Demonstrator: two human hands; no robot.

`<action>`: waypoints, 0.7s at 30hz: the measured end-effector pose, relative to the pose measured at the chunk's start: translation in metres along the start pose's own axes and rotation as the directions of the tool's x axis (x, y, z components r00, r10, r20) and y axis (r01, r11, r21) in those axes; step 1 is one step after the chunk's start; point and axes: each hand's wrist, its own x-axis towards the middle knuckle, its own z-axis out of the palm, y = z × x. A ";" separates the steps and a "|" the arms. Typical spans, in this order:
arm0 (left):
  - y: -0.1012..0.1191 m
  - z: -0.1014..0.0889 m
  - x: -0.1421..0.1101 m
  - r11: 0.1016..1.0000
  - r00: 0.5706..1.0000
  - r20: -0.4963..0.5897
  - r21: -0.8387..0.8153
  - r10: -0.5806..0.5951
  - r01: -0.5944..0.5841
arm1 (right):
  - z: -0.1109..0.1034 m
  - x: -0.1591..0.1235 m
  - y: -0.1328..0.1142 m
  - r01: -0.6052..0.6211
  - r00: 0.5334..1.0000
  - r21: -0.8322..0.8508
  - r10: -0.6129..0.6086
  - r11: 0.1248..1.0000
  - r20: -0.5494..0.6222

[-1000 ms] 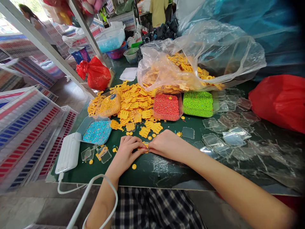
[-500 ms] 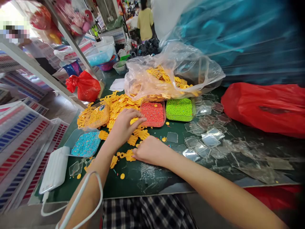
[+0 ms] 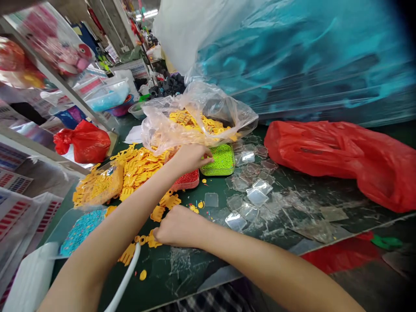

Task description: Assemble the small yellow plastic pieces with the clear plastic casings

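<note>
Hands have split apart since the earlier frame and the view has swung right: left hand [image 3: 190, 159] is now up over the red bead tray [image 3: 186, 180], curled, just beside the green bead tray [image 3: 221, 160]. Right hand [image 3: 178, 226] is down on the loose yellow plastic pieces [image 3: 151, 239] on the green table [image 3: 182, 271], also curled. I can't tell if either hand is holding anything. Looks like plenty left: big yellow pile [image 3: 139, 167] on the table, more yellow pieces in the clear plastic bag [image 3: 195, 117], clear plastic squares [image 3: 256, 195] scattered to the right. Red tray is partly hidden behind the left hand, blue bead tray [image 3: 81, 232] partly behind the left arm.
</note>
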 end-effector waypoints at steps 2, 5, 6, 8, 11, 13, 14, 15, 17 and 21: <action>0.004 0.006 0.017 0.996 0.997 0.046 0.060 0.069 -0.072 | -0.002 -0.001 0.002 -0.006 1.000 0.000 0.006 1.000 -0.010; 0.004 0.017 0.032 0.990 0.990 0.091 0.087 0.106 -0.114 | -0.005 -0.002 0.006 -0.002 0.998 -0.003 0.002 1.000 -0.061; 0.004 0.020 0.034 0.990 0.990 0.100 0.089 0.101 -0.110 | -0.005 -0.003 0.007 0.000 0.997 -0.004 -0.001 1.000 -0.077; 0.003 0.024 0.036 0.990 0.990 0.107 0.098 0.090 -0.100 | -0.005 -0.003 0.007 0.002 0.996 -0.004 -0.002 1.000 -0.092; 0.004 0.024 0.035 0.992 0.990 0.105 0.077 0.095 -0.104 | -0.003 -0.002 0.007 0.003 0.996 0.001 -0.003 1.000 -0.092; 0.005 0.022 0.032 0.993 0.990 0.097 0.047 0.099 -0.104 | -0.003 -0.002 0.007 0.005 0.995 -0.003 -0.006 1.000 -0.098; 0.005 0.020 0.030 0.994 0.992 0.082 0.032 0.097 -0.100 | -0.003 -0.002 0.006 0.005 0.995 -0.009 -0.006 1.000 -0.101; 0.005 0.018 0.027 0.996 0.994 0.054 0.018 0.090 -0.091 | -0.003 -0.002 0.006 0.005 0.995 -0.016 -0.006 1.000 -0.102; 0.006 0.012 0.019 0.998 0.997 -0.035 -0.010 0.069 -0.070 | -0.002 -0.002 0.004 0.005 0.995 -0.026 -0.008 1.000 -0.096; 0.010 0.006 0.007 0.999 0.992 -0.122 -0.039 0.025 -0.030 | 0.004 0.000 0.000 0.025 0.996 -0.031 -0.027 0.999 -0.081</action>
